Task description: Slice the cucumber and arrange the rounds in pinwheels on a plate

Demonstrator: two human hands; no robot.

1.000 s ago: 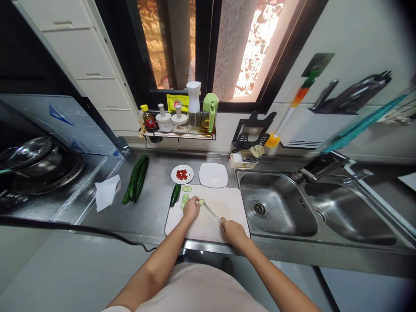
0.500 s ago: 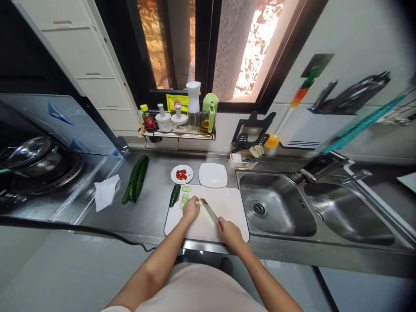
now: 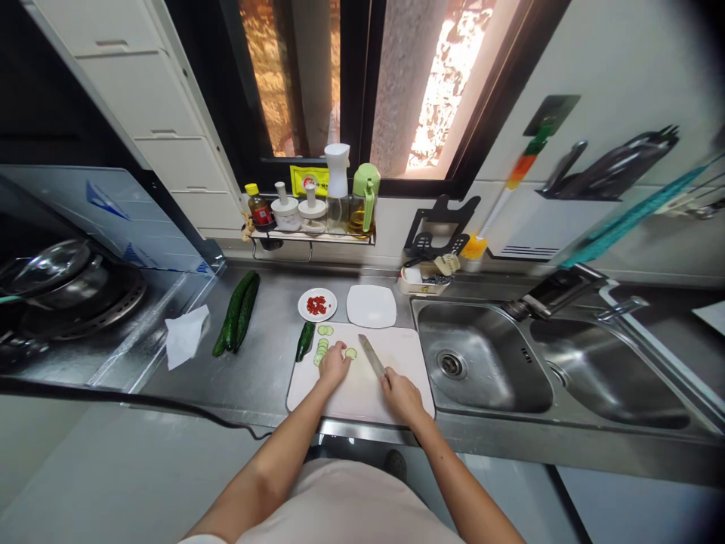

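Note:
On the white cutting board point(image 3: 362, 404), my left hand point(image 3: 334, 366) rests with its fingers bent, beside a pile of cucumber slices point(image 3: 321, 350). What lies under its fingers is hidden. A single slice point(image 3: 351, 353) lies just right of its fingertips. My right hand point(image 3: 401, 394) is closed around the handle of a knife point(image 3: 372, 357), whose blade points up and left over the board, apart from the slice. A dark green cucumber piece point(image 3: 304, 341) lies at the board's upper left edge. Two more slices point(image 3: 325, 330) lie near the top edge.
Behind the board are a plate of red chopped pieces point(image 3: 317, 304) and a square white plate point(image 3: 371, 306). Two whole cucumbers point(image 3: 236, 313) and a white tissue point(image 3: 186, 336) lie left. The sink point(image 3: 481, 359) is right; a condiment shelf point(image 3: 314, 236) hangs behind.
The knife and my right hand have shifted slightly right, away from my left hand. A slice now shows uncovered between the blade and my left fingertips.

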